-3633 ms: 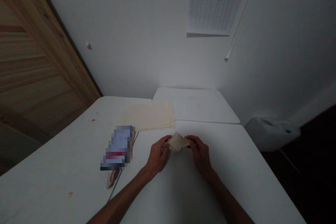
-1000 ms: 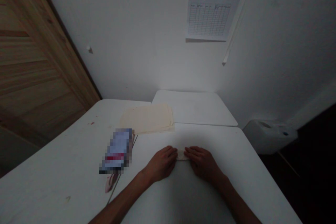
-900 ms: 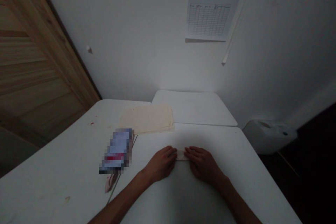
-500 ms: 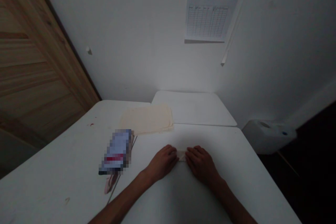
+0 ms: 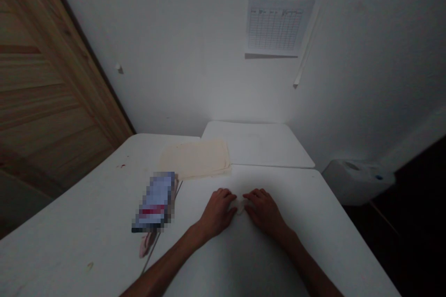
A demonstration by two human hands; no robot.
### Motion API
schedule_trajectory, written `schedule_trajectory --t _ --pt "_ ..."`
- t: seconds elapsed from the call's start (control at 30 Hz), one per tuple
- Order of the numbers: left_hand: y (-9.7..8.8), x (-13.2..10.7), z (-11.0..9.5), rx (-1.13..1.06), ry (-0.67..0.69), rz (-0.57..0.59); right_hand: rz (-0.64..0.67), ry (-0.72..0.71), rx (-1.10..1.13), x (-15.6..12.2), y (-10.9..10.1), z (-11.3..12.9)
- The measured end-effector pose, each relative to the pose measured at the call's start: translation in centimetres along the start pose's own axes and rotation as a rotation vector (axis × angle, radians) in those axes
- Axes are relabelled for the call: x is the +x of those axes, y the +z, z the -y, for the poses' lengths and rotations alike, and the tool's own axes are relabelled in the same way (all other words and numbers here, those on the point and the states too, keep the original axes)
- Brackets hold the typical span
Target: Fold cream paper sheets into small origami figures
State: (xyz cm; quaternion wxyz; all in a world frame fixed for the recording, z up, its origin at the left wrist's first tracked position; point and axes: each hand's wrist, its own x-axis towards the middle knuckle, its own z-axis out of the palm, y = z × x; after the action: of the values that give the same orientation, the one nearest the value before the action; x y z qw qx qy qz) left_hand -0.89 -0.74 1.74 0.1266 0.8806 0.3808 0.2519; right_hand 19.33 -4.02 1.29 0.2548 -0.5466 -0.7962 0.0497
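Observation:
A small pale folded sheet (image 5: 240, 205) lies on the white table between my two hands, dim and partly covered by the fingers. My left hand (image 5: 220, 209) curls round its left side, thumb and fingertips closed on that end. On the right side my right hand (image 5: 263, 209) does the same, with thumb and index finger at the piece. Both hands rest low at the tabletop. Behind them and to the left is a short stack of thin cream sheets (image 5: 197, 158), lying flat.
Left of my arm lies a blurred-out blue packet (image 5: 155, 199) with a pinkish strap-like thing (image 5: 145, 243) under it. A white board (image 5: 261, 144) borders the table (image 5: 278, 260) at the wall. A printed chart (image 5: 277, 28) hangs above; a white plastic container (image 5: 358, 181) stands right.
The folded sheet shows less between my hands and looks smaller. My fingers have shifted on it, and my thumbs now stand further from the fingertips. The surroundings stay the same.

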Motion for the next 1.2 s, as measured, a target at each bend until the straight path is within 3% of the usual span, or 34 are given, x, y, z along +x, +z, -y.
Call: schedule_trajectory --t 0.27,0.57,0.93,1.2 --pt "0.7 0.5 0.8 -0.145 -0.123 0.018 0.096 0.041 0.234 1.3 -0.6 -0.4" --pt "-0.1 1.0 -0.2 -0.489 -0.262 0.018 0.020 0.221 0.595 0.9 -0.9 -0.4" --pt "-0.4 1.0 -0.7 -0.514 -0.293 -0.001 0.047 0.287 0.846 1.4 -0.9 0.2" --pt "-0.9 1.6 -1.3 -0.497 -0.279 0.054 0.056 0.324 0.882 1.4 -0.7 -0.2"
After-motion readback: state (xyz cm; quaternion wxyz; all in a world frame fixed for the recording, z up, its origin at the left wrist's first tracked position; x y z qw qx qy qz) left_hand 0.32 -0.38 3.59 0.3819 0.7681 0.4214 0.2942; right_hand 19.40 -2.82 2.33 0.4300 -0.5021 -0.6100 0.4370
